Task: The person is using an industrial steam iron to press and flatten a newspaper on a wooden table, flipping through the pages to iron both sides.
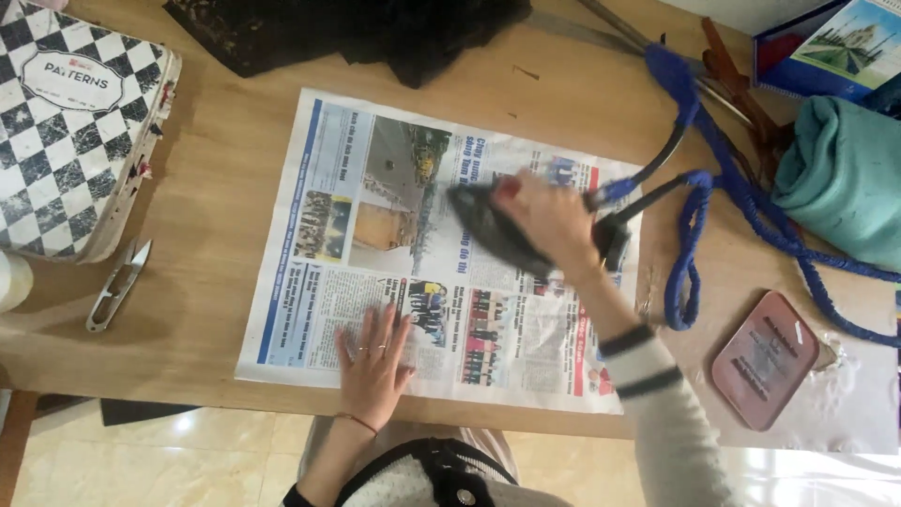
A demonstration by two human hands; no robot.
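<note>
A sheet of newspaper point(375, 188) lies spread on the wooden table point(225, 188). My right hand point(549, 221) grips the handle of a dark clothes iron point(493, 230) that rests flat on the paper's right half, its nose pointing left. A blue fabric-covered cord point(699, 188) runs from the iron's rear off to the right. My left hand point(375, 361) lies flat, fingers spread, on the newspaper's near edge, holding nothing.
A checkered black-and-white book point(75, 131) and small thread snips point(117, 286) lie at the left. Black fabric point(375, 33) sits at the back. A teal cloth point(840, 174), a pinkish-red flat case point(765, 357) and clear plastic point(845, 394) occupy the right side.
</note>
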